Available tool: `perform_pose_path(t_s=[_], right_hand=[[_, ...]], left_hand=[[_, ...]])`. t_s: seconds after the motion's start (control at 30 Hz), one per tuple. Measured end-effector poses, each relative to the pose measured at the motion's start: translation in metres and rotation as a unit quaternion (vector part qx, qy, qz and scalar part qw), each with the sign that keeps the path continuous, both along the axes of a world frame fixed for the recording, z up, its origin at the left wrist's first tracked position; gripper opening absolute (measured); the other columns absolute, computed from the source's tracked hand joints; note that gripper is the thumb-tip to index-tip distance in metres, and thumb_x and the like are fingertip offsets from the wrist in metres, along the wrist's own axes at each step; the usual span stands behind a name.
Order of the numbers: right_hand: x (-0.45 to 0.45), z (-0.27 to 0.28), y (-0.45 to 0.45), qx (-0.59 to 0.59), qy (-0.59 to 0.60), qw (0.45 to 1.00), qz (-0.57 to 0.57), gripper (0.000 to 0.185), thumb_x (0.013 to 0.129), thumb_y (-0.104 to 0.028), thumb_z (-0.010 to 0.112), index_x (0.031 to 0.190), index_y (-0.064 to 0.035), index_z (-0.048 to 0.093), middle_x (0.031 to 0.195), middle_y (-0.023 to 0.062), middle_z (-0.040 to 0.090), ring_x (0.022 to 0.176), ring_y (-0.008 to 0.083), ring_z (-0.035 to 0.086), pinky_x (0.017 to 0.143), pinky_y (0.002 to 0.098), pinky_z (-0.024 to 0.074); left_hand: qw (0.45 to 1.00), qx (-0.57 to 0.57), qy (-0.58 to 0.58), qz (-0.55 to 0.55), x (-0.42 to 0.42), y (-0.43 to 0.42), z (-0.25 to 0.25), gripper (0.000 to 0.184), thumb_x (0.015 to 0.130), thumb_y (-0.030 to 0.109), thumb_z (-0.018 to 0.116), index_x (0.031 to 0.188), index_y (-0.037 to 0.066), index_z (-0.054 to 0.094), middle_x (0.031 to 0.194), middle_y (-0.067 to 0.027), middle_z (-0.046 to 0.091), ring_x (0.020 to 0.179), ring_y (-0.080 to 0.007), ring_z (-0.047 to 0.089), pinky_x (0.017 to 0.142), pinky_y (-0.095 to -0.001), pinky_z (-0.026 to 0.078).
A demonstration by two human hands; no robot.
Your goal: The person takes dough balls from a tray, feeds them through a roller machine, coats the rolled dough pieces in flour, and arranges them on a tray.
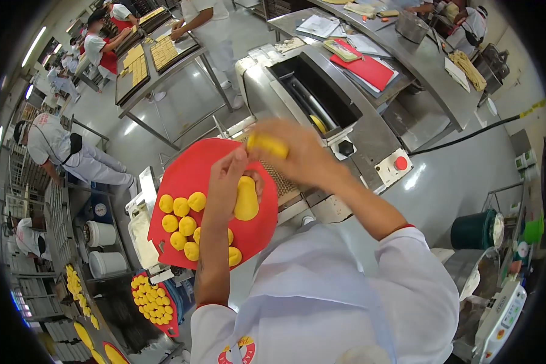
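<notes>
My left hand [227, 176] is over a red board [194, 164], its fingers curled around a flattened oval piece of yellow dough [246, 200]. Just beyond it, my right hand [297, 151] is blurred by motion and grips another piece of yellow dough [268, 145]. The two hands are close together, at the board's right side. Several round yellow dough balls [188, 226] sit on the board, left of and partly behind my left forearm.
A metal roller machine [309, 79] stands ahead, with yellow dough [317, 124] in its trough and a red button [400, 163] on its side. Lower left, another red board [173, 324] carries many dough balls. A co-worker [60, 142] stands left; others work at trays [133, 76] behind.
</notes>
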State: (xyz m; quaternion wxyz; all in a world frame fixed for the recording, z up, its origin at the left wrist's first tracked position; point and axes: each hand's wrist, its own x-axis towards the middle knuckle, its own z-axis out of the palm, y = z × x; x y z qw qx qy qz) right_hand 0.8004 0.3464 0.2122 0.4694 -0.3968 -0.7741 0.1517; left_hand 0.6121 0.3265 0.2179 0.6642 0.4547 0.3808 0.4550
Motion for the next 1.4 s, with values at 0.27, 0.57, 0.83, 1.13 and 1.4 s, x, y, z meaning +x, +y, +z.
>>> perform_pose_path(t_s=[0.27, 0.57, 0.83, 1.13, 1.4], right_hand=[[0.074, 0.083, 0.1, 0.093, 0.434, 0.89, -0.103, 0.033, 0.094, -0.039, 0.068, 0.095, -0.0067, 0.061, 0.083, 0.007, 0.066, 0.07, 0.0126, 0.063, 0.056, 0.0268, 0.0531], [-0.045, -0.04, 0.045, -0.387, 0.51, 0.756, 0.139, 0.055, 0.104, -0.054, 0.035, 0.115, -0.0067, 0.061, 0.095, 0.0101, 0.068, 0.069, 0.0164, 0.064, 0.05, 0.0243, 0.0473], [-0.119, -0.08, -0.009, -0.377, 0.432, 0.814, 0.087, 0.048, 0.108, -0.042, 0.037, 0.135, -0.005, 0.051, 0.132, 0.0107, 0.058, 0.122, 0.0204, 0.057, 0.103, 0.0332, 0.0462], [-0.121, -0.032, -0.034, -0.332, 0.588, 0.729, 0.114, 0.066, 0.106, -0.055, 0.024, 0.158, -0.0149, 0.018, 0.158, 0.0072, 0.03, 0.144, 0.0205, 0.032, 0.119, 0.0374, 0.0259], [-0.071, -0.041, -0.029, -0.489, 0.613, 0.556, 0.276, 0.068, 0.104, -0.059, 0.029, 0.153, -0.0119, 0.031, 0.151, 0.0082, 0.04, 0.137, 0.0217, 0.042, 0.112, 0.0398, 0.0361]], left_hand=[[0.925, -0.188, -0.323, 0.072, -0.083, 0.002, -0.087, 0.044, 0.102, 0.039, 0.054, 0.115, 0.0, 0.068, 0.087, -0.0088, 0.067, 0.063, -0.0131, 0.058, 0.055, -0.0256, 0.049], [0.691, 0.283, 0.661, 0.072, -0.095, 0.002, -0.204, 0.043, 0.094, 0.023, 0.065, 0.131, 0.003, 0.058, 0.123, -0.0167, 0.06, 0.112, -0.0296, 0.058, 0.091, -0.0427, 0.049], [0.881, 0.35, 0.175, 0.266, -0.025, 0.017, -0.072, 0.038, 0.095, 0.016, 0.061, 0.13, 0.001, 0.059, 0.135, -0.0205, 0.058, 0.131, -0.0329, 0.052, 0.108, -0.0414, 0.041], [0.875, 0.34, 0.184, 0.29, -0.005, 0.018, -0.049, 0.032, 0.091, 0.008, 0.066, 0.122, 0.001, 0.067, 0.123, -0.016, 0.068, 0.117, -0.028, 0.064, 0.096, -0.0342, 0.051], [0.748, 0.604, 0.237, 0.135, -0.016, 0.02, -0.065, 0.023, 0.078, 0.01, 0.075, 0.1, 0.003, 0.072, 0.105, -0.0091, 0.069, 0.097, -0.0272, 0.067, 0.08, -0.0368, 0.054]])
